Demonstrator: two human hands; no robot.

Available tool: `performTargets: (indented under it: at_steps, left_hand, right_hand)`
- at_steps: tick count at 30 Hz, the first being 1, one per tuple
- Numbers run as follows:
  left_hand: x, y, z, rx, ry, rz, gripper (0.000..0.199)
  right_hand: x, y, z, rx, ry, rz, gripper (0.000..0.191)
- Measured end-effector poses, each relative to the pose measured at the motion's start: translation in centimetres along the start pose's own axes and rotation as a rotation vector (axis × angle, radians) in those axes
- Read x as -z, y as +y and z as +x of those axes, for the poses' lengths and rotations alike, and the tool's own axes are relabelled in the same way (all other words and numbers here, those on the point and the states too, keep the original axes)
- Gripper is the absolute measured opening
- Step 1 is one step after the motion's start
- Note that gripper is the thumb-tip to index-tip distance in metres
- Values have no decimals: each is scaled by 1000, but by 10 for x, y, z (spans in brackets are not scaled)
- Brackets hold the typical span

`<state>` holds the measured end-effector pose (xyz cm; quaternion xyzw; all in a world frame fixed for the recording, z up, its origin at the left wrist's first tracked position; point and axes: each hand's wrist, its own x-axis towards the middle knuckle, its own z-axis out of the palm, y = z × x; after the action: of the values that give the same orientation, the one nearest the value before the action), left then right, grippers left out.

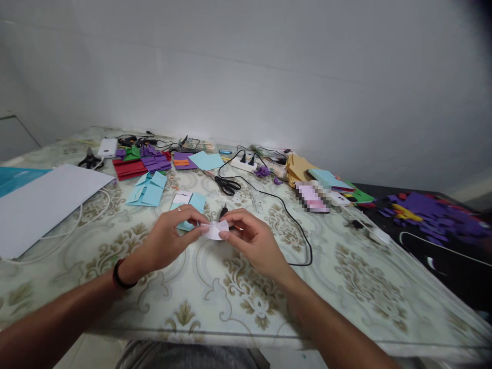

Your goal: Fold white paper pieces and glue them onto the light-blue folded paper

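Between my two hands is a small piece of folded white paper [216,230], creased and flared at both sides. My left hand [175,233] pinches its left edge between thumb and fingers. On the other edge, the thumb and fingers of my right hand [255,241] are closed. Just behind the paper, the dark tip of a black corded tool [223,210] shows; my right hand hides most of it. Light blue folded paper [197,202] lies beyond my left hand, with a white piece beside it. Black-handled scissors [227,185] rest farther back.
A black cord [286,207] loops right of my hands from a white power strip [244,164]. White sheets [57,200] cover the left side. Red folded papers [128,169] and a blue folded stack [148,189] lie back left. Purple scraps [418,210] fill a dark surface at right.
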<state>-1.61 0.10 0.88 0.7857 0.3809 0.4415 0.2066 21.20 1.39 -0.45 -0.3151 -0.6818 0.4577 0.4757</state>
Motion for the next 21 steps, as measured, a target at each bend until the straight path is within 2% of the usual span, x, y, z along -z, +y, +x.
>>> performTargets:
  at_steps: [4, 8, 13, 21]
  left_hand:
    - [-1, 0, 0, 11, 4, -70, 4]
    - [-5, 1, -1, 47, -14, -157, 6]
    - [-5, 3, -2, 98, -85, -77, 12]
    - [-2, 6, -2, 285, -133, -117, 14]
  right_hand:
    - [0, -1, 1, -20, -18, 10, 20]
    - [0, -3, 1, -8, -20, -44, 14]
    - [1, -3, 1, -13, -26, -70, 7]
    - [0, -4, -1, -181, -26, -110, 20]
